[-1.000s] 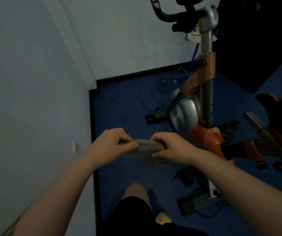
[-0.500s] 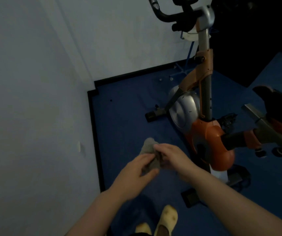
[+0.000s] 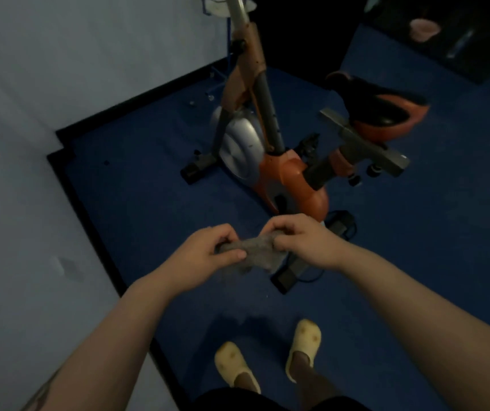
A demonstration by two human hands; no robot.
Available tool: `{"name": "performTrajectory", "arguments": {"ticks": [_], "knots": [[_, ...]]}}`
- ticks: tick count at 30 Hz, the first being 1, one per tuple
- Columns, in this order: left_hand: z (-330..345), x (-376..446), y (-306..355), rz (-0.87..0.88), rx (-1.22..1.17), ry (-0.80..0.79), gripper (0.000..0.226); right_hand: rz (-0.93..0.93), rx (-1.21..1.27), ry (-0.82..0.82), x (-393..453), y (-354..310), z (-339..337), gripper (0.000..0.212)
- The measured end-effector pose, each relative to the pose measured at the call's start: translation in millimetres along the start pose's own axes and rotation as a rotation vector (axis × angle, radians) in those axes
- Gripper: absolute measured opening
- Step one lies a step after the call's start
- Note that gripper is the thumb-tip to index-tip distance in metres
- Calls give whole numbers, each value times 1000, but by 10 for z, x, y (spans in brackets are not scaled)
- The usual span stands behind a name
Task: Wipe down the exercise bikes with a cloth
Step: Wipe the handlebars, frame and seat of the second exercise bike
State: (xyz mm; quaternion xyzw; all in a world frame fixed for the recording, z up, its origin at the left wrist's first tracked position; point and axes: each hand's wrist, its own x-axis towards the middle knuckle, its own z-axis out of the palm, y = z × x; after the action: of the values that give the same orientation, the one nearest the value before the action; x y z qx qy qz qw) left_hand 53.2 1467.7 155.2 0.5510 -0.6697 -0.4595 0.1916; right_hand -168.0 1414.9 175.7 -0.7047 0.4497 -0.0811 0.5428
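Observation:
A small grey cloth (image 3: 257, 253) is stretched between my two hands in the middle of the view. My left hand (image 3: 208, 253) pinches its left end and my right hand (image 3: 300, 238) pinches its right end. Just beyond the hands stands an orange and grey exercise bike (image 3: 282, 170), with a silver flywheel (image 3: 238, 143), a black and orange saddle (image 3: 386, 105) at the right and its handlebar post running out of the top edge. The cloth does not touch the bike.
A pale wall (image 3: 60, 84) with a black skirting runs along the left and back. Blue carpet (image 3: 149, 203) covers the floor. My feet in yellow slippers (image 3: 301, 345) stand at the bottom. The bike's rear foot (image 3: 285, 280) lies under my right hand.
The hands have drawn apart and pulled the bunched cloth out flat between them. The view has tilted down, so the handlebars have left the frame and the slippers show.

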Motion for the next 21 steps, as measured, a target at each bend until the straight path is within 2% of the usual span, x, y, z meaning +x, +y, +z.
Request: {"name": "performTrajectory", "arguments": {"ticks": [2, 4, 6, 9, 13, 16, 19, 21], "knots": [[177, 102, 196, 31, 84, -46, 14, 24, -129, -58, -203, 118, -160, 17], [385, 217, 377, 80, 165, -58, 13, 42, -211, -84, -387, 213, -264, 26], [629, 337, 542, 113, 211, -65, 12, 35, -274, -35, -564, 345, -346, 25], [1018, 576, 750, 131, 243, -92, 12, 32, -460, 88, -847, 667, -547, 12], [1601, 888, 1052, 47, 262, -102, 16, 171, -647, 138, -1364, 1231, -970, 16], [2080, 1092, 1255, -39, 173, -51, 16, 253, -690, 151, -1765, 1694, -1360, 16], [2535, 1326, 1404, -95, 145, -113, 16, 288, -690, 162, -2040, 2079, -1760, 22], [2768, 1463, 1490, -129, 133, -118, 16, 308, -690, 148, -2134, 2280, -2002, 17]]}}
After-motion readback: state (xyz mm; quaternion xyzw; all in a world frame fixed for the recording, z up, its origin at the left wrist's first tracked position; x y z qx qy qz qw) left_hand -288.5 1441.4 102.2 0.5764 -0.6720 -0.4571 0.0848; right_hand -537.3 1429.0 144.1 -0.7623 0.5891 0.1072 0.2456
